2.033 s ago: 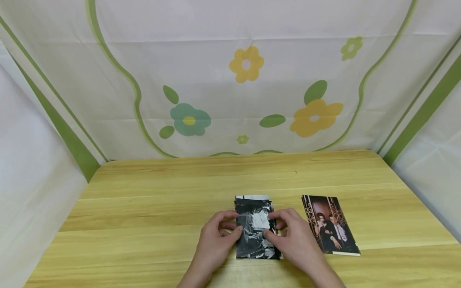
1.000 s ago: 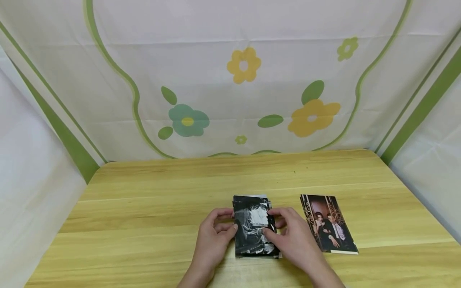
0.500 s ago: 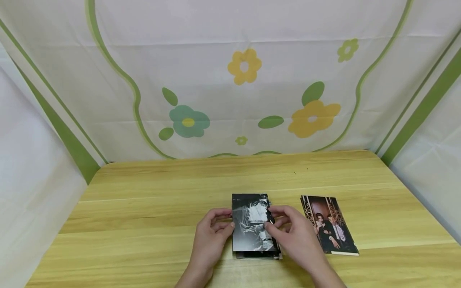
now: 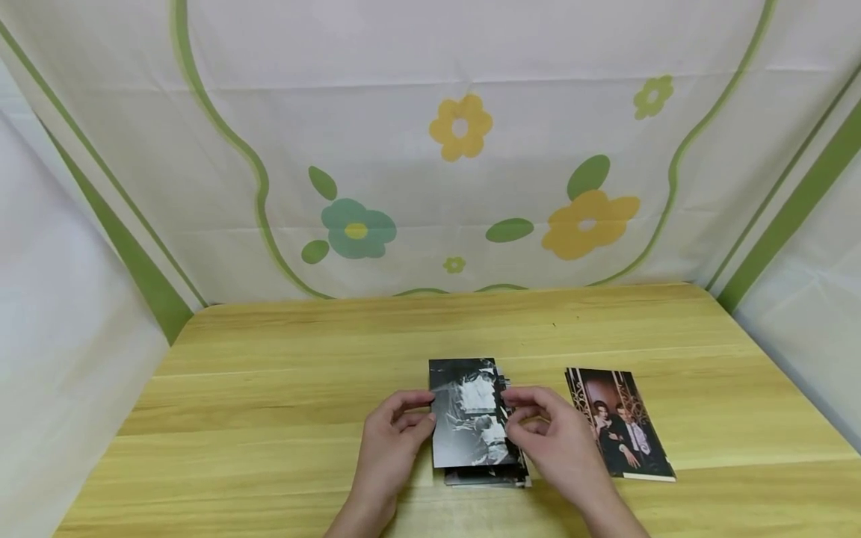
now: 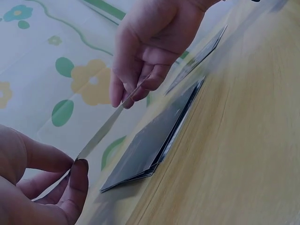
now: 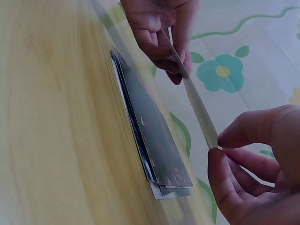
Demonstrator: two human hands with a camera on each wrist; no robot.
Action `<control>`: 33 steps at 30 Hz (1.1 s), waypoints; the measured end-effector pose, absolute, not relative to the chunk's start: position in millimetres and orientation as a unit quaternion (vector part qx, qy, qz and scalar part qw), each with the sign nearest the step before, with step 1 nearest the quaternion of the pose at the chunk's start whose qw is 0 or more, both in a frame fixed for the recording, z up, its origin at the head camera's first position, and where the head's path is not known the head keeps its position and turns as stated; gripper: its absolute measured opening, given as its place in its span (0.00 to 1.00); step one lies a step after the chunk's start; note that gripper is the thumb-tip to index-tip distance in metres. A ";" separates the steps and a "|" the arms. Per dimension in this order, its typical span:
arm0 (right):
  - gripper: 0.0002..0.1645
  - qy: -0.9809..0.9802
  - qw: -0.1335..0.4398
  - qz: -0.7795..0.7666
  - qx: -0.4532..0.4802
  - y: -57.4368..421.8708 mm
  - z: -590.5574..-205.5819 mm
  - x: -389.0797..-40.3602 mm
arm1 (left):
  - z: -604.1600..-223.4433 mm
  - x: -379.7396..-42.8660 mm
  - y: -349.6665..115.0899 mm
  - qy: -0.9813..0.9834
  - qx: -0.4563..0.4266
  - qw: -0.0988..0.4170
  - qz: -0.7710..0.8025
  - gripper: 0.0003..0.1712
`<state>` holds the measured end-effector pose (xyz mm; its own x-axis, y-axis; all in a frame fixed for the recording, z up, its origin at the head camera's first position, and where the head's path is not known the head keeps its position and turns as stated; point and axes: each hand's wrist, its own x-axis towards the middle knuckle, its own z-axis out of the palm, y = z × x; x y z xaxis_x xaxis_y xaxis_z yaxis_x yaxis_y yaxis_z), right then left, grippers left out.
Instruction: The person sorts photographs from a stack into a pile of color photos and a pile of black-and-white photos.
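Note:
A black-and-white photo card [image 4: 464, 418] is held above a pile of similar cards [image 4: 480, 477]. My left hand [image 4: 393, 441] pinches its left edge between thumb and fingers. On the opposite edge, my right hand [image 4: 554, 433] pinches it the same way. Both wrist views show the held card [image 5: 105, 129] edge-on, slightly bent and apart from the pile [image 6: 147, 136] on the table. The pile's cards are unevenly stacked, and the held card covers most of them in the head view.
To the right, a second stack of photo cards [image 4: 628, 426] lies slanted, its top a colour picture of two people. Everything rests on a wooden table [image 4: 269, 403]. A white cloth with printed flowers [image 4: 403, 134] hangs behind and at both sides.
The top black-and-white card has risen off the pile and shifted slightly left, baring the pile's lower edge. Both hands have kept to its sides. The coloured stack has stayed put.

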<state>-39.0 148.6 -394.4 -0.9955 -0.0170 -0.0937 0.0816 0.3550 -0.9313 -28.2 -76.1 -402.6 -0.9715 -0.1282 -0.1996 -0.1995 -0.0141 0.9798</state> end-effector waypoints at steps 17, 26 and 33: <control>0.25 0.802 0.045 -0.595 0.026 145.8 -393.1 -38.1 | -400.4 -28.5 -78.0 0.700 -0.126 -0.011 0.702 0.18; 0.24 0.796 0.012 -0.605 0.008 146.4 -385.3 -33.7 | -388.5 -25.7 -78.2 0.715 -0.114 -0.037 0.689 0.16; 0.25 0.788 0.015 -0.616 0.003 146.6 -382.4 -32.8 | -384.0 -24.1 -79.9 0.711 -0.116 -0.027 0.693 0.16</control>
<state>-32.8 146.6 -382.4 -0.9996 -0.0132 -0.0269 0.0229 0.2411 -0.9702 -24.1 -79.9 -384.0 -0.9716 -0.2029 -0.1221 -0.1272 0.0125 0.9918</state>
